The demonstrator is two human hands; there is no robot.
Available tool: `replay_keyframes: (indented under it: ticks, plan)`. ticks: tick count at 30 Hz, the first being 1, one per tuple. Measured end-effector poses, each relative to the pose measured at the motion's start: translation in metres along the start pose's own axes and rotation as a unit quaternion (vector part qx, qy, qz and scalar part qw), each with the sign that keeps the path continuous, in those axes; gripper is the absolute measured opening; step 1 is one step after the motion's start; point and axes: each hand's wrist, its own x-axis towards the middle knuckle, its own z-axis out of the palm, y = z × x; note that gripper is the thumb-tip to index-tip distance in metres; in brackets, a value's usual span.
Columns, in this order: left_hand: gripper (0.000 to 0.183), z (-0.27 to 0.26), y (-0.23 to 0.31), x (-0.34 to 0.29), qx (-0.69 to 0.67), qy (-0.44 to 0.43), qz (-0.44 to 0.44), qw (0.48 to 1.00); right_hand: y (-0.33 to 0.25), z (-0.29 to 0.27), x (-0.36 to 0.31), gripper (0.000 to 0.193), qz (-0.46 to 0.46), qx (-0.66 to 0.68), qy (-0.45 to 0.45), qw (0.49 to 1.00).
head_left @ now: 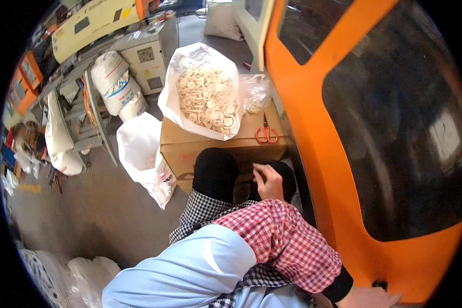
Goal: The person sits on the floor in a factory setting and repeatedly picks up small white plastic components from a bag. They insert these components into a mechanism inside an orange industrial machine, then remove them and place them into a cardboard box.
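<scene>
My left arm, in a light blue sleeve and a red-checked cover, crosses my body to the right. At the lower right, my left hand (367,297) extends beside the lower part of the orange machine door (339,215), partly cut off by the picture edge. Close to my black-covered knee is my right hand (268,180), loosely curled, with a gap between thumb and fingers and nothing visible in it. Beyond it, red-handled scissors (266,135) lie on a cardboard box (210,149). A white sack (172,97) of cream-coloured plastic parts (208,95) stands open on that box.
Left of the box, another open white sack (138,141) stands on the floor. A clear plastic bag (256,91) lies behind the scissors. Farther left are stacked filled sacks (115,84) beside a metal frame and machinery. The orange door closely bounds the right side.
</scene>
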Motion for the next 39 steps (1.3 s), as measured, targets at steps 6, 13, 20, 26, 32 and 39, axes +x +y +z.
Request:
replay_keyframes:
  ticks: [6, 13, 20, 26, 32, 39]
  plan:
    - [0.054, -0.088, 0.028, -0.013, 0.150, 0.100, 0.121, 0.976, 0.013, 0.084, 0.123, 0.031, -0.063, -0.094, -0.039, 0.993]
    - [0.017, -0.275, 0.074, -0.221, 0.174, 0.409, -0.375, 0.813, 0.036, 0.136, 0.198, 0.026, -0.054, -0.233, -0.003, 0.971]
    - [0.021, -0.278, 0.103, -0.337, 0.107, 0.579, -0.469, 0.658, 0.040, 0.119, 0.198, 0.015, -0.129, -0.138, 0.116, 0.975]
    - [0.033, -0.358, 0.110, -0.315, 0.072, 0.583, -0.410, 0.698, -0.020, 0.094, 0.157, 0.014, 0.186, 0.440, -0.047, 0.877]
    - [0.021, -0.368, 0.105, -0.308, -0.048, 0.619, -0.364, 0.694, -0.037, 0.100, 0.136, 0.026, 0.187, 0.482, -0.100, 0.850]
    - [0.015, -0.352, 0.115, -0.299, 0.042, 0.690, -0.338, 0.639, -0.049, 0.074, 0.092, 0.025, -0.124, 0.155, -0.198, 0.960]
